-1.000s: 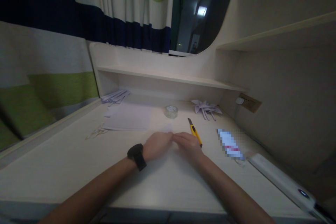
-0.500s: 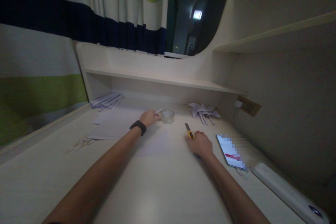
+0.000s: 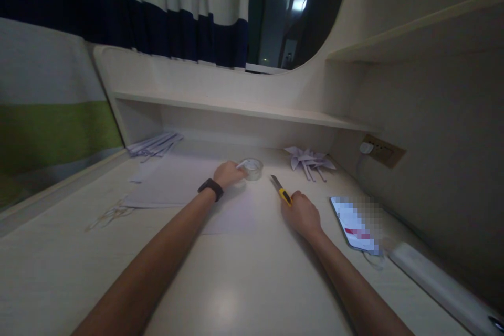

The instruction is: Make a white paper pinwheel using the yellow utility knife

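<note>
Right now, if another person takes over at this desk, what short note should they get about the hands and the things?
Left hand: at the tape roll, fingers on it, with a small white piece between the fingers; grip unclear.
Right hand: closed on the yellow cutter, blade end pointing away on the desk.
Things: paper sheet lies flat between the hands; folded paper shapes at the back right; paper strips at the back left; phone right of the cutter.
Done: some shapes are folded.
Left: the sheet looks uncut, and no tape is seen on it.
</note>
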The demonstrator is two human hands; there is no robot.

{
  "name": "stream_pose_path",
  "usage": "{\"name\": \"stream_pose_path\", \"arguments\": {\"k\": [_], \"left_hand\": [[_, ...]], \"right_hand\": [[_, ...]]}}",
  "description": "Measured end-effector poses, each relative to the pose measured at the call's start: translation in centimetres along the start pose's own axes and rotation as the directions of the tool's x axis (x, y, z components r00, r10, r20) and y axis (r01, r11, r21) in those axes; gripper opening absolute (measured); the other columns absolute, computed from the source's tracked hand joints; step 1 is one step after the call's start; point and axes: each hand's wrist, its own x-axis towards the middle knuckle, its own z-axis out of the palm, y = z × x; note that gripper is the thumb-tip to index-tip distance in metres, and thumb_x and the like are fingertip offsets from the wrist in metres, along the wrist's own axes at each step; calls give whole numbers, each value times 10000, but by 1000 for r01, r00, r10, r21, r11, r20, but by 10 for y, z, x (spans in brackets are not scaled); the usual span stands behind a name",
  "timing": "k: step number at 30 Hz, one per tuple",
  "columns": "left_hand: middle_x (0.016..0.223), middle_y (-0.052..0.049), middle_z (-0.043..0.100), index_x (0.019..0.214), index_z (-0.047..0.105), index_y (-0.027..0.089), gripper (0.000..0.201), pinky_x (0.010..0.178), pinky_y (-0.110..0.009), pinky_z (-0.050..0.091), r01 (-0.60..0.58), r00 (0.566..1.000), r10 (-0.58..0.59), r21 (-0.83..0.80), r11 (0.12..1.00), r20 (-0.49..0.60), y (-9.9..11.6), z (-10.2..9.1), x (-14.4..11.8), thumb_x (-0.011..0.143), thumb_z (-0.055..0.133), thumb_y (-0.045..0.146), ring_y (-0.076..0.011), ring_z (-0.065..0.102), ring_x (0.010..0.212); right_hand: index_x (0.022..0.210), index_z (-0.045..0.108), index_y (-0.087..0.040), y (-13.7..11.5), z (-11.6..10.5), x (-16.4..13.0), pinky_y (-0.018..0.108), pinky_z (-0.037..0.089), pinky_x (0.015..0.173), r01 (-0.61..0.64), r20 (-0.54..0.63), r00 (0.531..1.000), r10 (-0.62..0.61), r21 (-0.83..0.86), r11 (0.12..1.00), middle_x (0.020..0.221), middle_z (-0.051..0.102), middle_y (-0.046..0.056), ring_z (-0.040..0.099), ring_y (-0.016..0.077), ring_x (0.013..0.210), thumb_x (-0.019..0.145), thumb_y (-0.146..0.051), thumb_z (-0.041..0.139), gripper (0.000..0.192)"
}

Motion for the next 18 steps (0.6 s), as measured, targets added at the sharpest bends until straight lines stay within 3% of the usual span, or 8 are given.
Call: {"name": "stream_pose_path", "arguments": {"k": [6, 11, 18], "left_hand": [[732, -126, 679, 788, 698, 111, 331, 559, -244, 379, 3, 1000, -3, -7, 1000, -18, -2, -4, 1, 742, 576, 415, -196, 619, 672], [726, -115, 675, 771, 705, 112, 278, 558, -240, 373, -19, 1000, 19, -16, 1000, -21, -6, -4, 4, 725, 600, 366, -188, 612, 662], [667, -86, 657, 747, 706, 102, 255, 532, -242, 367, -55, 998, 58, -83, 995, 31, -15, -2, 9, 713, 628, 343, -165, 583, 592]], "right_hand": [[1036, 489, -136, -7, -6, -5, 307, 409, 610, 18, -30, 999, -17, 33, 999, 847, 653, 133, 641, 266, 754, 885, -391, 419, 304], [1087, 500, -155, -14, -11, -13, 284, 399, 652, 139, -59, 989, -135, 65, 988, 951, 641, 116, 627, 237, 807, 859, -314, 478, 279], [1031, 546, -172, -33, -14, -23, 283, 399, 634, 302, 11, 953, -302, -1, 953, 943, 620, 104, 617, 220, 755, 859, -290, 460, 226]]}}
